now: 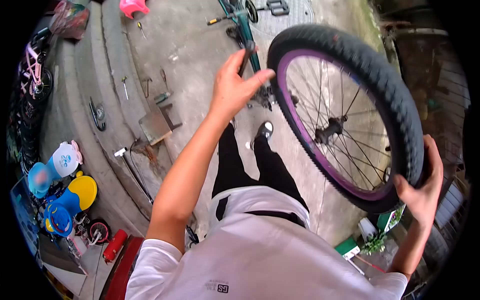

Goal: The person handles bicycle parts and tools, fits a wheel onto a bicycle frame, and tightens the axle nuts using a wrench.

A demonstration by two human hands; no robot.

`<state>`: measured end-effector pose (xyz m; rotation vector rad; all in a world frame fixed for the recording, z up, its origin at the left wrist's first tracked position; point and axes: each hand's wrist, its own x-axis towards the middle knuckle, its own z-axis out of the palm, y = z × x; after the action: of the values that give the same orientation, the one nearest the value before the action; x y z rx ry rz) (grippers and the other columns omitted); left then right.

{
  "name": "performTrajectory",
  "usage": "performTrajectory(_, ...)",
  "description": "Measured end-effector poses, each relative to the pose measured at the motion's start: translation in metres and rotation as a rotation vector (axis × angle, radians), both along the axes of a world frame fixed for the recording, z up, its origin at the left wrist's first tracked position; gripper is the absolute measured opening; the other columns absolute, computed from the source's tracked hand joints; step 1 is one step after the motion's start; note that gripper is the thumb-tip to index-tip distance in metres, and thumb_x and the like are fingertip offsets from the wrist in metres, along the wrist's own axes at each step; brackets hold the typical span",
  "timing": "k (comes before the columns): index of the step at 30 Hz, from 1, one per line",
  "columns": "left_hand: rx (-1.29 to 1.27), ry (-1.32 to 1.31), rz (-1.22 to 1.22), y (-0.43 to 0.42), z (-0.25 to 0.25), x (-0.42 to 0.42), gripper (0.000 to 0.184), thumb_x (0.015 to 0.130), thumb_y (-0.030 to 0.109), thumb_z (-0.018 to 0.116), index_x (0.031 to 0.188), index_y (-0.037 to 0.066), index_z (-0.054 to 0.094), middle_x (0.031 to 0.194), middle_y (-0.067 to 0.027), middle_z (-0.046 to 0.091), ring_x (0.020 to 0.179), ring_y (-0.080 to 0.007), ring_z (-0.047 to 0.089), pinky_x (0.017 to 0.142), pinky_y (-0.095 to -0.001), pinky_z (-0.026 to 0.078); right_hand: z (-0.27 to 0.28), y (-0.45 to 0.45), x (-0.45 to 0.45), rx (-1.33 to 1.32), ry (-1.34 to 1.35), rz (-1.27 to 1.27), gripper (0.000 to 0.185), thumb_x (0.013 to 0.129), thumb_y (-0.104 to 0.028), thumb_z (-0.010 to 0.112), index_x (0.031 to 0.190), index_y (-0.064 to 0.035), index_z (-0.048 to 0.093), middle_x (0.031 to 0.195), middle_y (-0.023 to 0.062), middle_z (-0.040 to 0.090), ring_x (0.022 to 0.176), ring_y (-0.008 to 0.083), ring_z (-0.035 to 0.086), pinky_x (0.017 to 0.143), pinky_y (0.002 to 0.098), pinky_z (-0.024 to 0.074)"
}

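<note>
My right hand (421, 195) grips a bicycle wheel (332, 131) at its lower right, thumb on the rim side and fingers round the outside of the tyre. The wheel has a knobby black tyre, a purple rim and dark spokes, and is held up off the ground, tilted. My left hand (235, 85) is curled round a dark bar-like part (246, 59), its thumb stretched toward the wheel. Whether that part belongs to the bike is unclear. Behind this hand stands a teal bicycle frame (243, 27), partly hidden by the hand and the wheel.
On the ground to the left lie a hammer (125, 87), a screwdriver (141, 30) and a small metal stand (156, 125). A floor pump (134, 172) lies by the steps. Children's ride-on toys (62, 202) and a red cylinder (115, 246) stand at lower left. Potted plants (374, 242) are at lower right.
</note>
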<state>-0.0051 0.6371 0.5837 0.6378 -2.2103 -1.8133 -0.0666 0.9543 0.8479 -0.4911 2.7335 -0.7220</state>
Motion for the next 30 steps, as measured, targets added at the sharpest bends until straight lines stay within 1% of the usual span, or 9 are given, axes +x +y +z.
performTrajectory(2, 0.030, 0.043, -0.073, -0.003, 0.021, 0.002, 0.075, 0.074, 0.030, 0.091, 0.136, 0.003, 0.060, 0.128, -0.0156, 0.068, 0.119, -0.0255, 0.066, 0.102, -0.0361, 0.049, 0.024, 0.011, -0.010, 0.167, 0.167, 0.347, 0.057, 0.054, -0.010, 0.065, 0.109, 0.0045, 0.058, 0.090, 0.0133, 0.054, 0.081, 0.0246, 0.055, 0.082, 0.0291, 0.0458)
performTrajectory(4, 0.041, 0.128, -0.184, -0.006, 0.039, 0.020, 0.087, 0.067, 0.025, 0.095, 0.143, 0.006, 0.056, 0.129, -0.0145, 0.068, 0.123, -0.0255, 0.064, 0.106, -0.0360, 0.048, 0.048, 0.004, -0.007, 0.303, 0.333, 0.431, 0.063, 0.049, -0.006, 0.064, 0.111, 0.0030, 0.058, 0.095, 0.0188, 0.055, 0.087, 0.0384, 0.056, 0.087, 0.0394, 0.0479)
performTrajectory(6, -0.078, -0.053, -0.355, -0.013, 0.072, 0.047, 0.088, 0.066, 0.008, 0.090, 0.146, 0.011, 0.055, 0.129, 0.0004, 0.065, 0.089, -0.0062, 0.059, 0.066, -0.0219, 0.047, 0.066, -0.001, -0.015, 0.426, 0.465, 0.577, 0.062, 0.048, -0.004, 0.067, 0.110, 0.0011, 0.058, 0.098, 0.0184, 0.058, 0.092, 0.0399, 0.058, 0.093, 0.0456, 0.0467)
performTrajectory(8, -0.219, 0.019, -0.492, -0.001, 0.074, 0.068, 0.085, 0.064, 0.012, 0.091, 0.142, 0.012, 0.057, 0.125, -0.0023, 0.065, 0.094, -0.0127, 0.064, 0.066, -0.0254, 0.052, 0.076, -0.009, -0.027, 0.472, 0.542, 0.679, 0.062, 0.048, -0.002, 0.070, 0.109, -0.0008, 0.058, 0.101, 0.0179, 0.060, 0.098, 0.0413, 0.060, 0.100, 0.0519, 0.0455)
performTrajectory(11, -0.255, -0.008, -0.623, 0.044, 0.066, 0.106, 0.060, 0.071, 0.020, 0.088, 0.124, 0.011, 0.061, 0.123, -0.0057, 0.063, 0.103, -0.0230, 0.067, 0.065, -0.0313, 0.057, 0.074, -0.014, -0.046, 0.457, 0.571, 0.827, 0.052, 0.054, -0.005, 0.072, 0.104, -0.0028, 0.058, 0.098, 0.0150, 0.061, 0.099, 0.0392, 0.062, 0.106, 0.0558, 0.0435)
performTrajectory(15, -0.075, 0.026, -0.757, 0.110, 0.040, 0.127, 0.064, 0.071, 0.035, 0.091, 0.116, 0.008, 0.053, 0.146, -0.0091, 0.057, 0.108, -0.0309, 0.069, 0.076, -0.0370, 0.058, 0.057, -0.025, -0.058, 0.451, 0.560, 1.040, 0.039, 0.062, -0.011, 0.072, 0.098, -0.0049, 0.058, 0.096, 0.0113, 0.061, 0.103, 0.0344, 0.065, 0.110, 0.0605, 0.0412)
performTrajectory(20, 0.089, 0.020, -0.785, 0.186, 0.009, 0.123, 0.106, 0.070, 0.049, 0.089, 0.153, 0.009, 0.036, 0.141, -0.0189, 0.058, 0.112, -0.0382, 0.067, 0.084, -0.0452, 0.057, 0.029, -0.030, -0.066, 0.434, 0.624, 1.280, 0.029, 0.068, -0.017, 0.069, 0.093, -0.0071, 0.057, 0.094, 0.0079, 0.061, 0.107, 0.0296, 0.067, 0.111, 0.0678, 0.0412)
performTrajectory(23, 0.064, -0.019, -0.801, 0.208, 0.013, 0.120, 0.114, 0.066, 0.053, 0.089, 0.155, 0.009, 0.033, 0.138, -0.0168, 0.059, 0.110, -0.0351, 0.068, 0.079, -0.0445, 0.058, 0.024, -0.029, -0.069, 0.412, 0.657, 1.350, 0.026, 0.070, -0.017, 0.068, 0.092, -0.0089, 0.056, 0.094, 0.0065, 0.061, 0.107, 0.0285, 0.067, 0.110, 0.0719, 0.0416)
performTrajectory(30, -0.010, -0.064, -0.803, 0.205, 0.011, 0.138, 0.086, 0.068, 0.051, 0.088, 0.136, 0.009, 0.056, 0.138, -0.0070, 0.058, 0.109, -0.0270, 0.068, 0.075, -0.0395, 0.059, -0.003, -0.044, -0.063, 0.248, 0.670, 1.365, 0.021, 0.072, -0.014, 0.068, 0.090, -0.0111, 0.057, 0.094, 0.0033, 0.061, 0.106, 0.0241, 0.068, 0.109, 0.0722, 0.0429)
